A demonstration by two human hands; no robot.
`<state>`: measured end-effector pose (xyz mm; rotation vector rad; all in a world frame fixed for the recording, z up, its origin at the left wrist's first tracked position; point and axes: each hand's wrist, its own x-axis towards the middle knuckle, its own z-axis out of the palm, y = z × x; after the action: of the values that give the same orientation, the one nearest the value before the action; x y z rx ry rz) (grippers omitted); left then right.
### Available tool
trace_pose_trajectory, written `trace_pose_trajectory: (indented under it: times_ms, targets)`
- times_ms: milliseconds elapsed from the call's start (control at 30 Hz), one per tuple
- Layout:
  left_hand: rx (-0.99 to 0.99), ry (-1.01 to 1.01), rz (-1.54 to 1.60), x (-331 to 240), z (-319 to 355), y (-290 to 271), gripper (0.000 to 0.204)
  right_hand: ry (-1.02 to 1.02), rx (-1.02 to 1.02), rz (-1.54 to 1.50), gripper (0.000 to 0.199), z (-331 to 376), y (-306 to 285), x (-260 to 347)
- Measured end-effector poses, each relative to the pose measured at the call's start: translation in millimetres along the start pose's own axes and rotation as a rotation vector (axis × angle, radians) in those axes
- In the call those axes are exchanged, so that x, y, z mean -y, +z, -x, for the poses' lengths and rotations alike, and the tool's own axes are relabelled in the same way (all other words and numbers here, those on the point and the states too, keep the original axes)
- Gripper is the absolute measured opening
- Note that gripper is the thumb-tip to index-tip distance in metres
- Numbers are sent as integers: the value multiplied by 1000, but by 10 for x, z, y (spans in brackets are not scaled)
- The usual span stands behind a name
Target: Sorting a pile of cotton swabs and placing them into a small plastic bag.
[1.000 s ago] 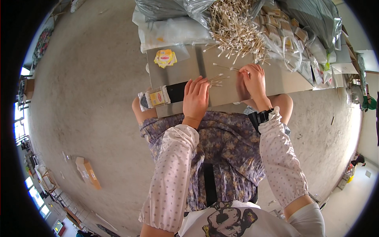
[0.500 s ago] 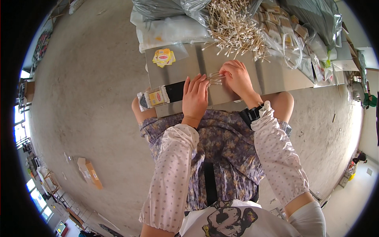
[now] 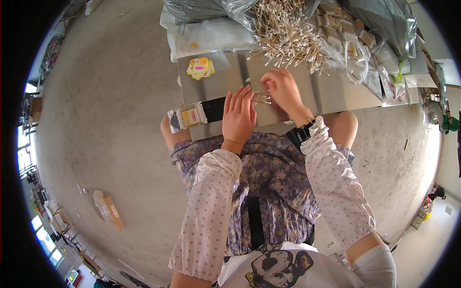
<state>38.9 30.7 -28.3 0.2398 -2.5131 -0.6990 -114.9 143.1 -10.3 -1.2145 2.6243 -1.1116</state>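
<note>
My left hand [image 3: 238, 114] lies palm down across a black strip [image 3: 213, 109], its fingers long and close together. From under its fingertips a few cotton swabs [image 3: 262, 98] stick out to the right, held there. My right hand [image 3: 284, 93] is just right of these swab ends, slightly raised, fingers loosely bent and somewhat blurred; I see nothing between them. Beyond my left fingertips is a small blurred white speck [image 3: 248, 80]. At the strip's left end is a clear-wrapped pack of swabs [image 3: 191, 115] with a yellow card in it.
A stack of yellow cards [image 3: 200, 67] lies at the board's far left. Behind is a big heap of loose swabs [image 3: 288, 36], with grey plastic bags [image 3: 209, 10] and bundled swabs [image 3: 336, 26] around it. The grey board [image 3: 336, 91] spans my knees. A cardboard box [image 3: 108, 210] is on the floor.
My right hand has drawn back from the swab ends and lifted slightly, its pinch loosened. The white speck has appeared to its left. My left hand stays nearly in place.
</note>
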Motion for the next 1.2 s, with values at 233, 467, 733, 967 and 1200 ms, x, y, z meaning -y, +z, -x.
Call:
trace_pose_trajectory:
  times_ms: [233, 467, 733, 967, 1200]
  targets:
    - [117, 4, -76, -57, 1, -84, 66, 20, -35, -178, 13, 304, -5, 139]
    - [302, 4, -303, -156, 55, 18, 97, 90, -364, -99, 10, 664, -138, -108]
    - [311, -23, -370, -168, -77, 85, 100, 59, -450, 35, 13, 707, -86, -115]
    - [273, -1, -428, -81, -269, 243, 103, 59, -458, 34, 16, 738, -97, -161]
    - [307, 23, -417, -176, -170, 156, 103, 63, -458, 45, 16, 733, -111, -109]
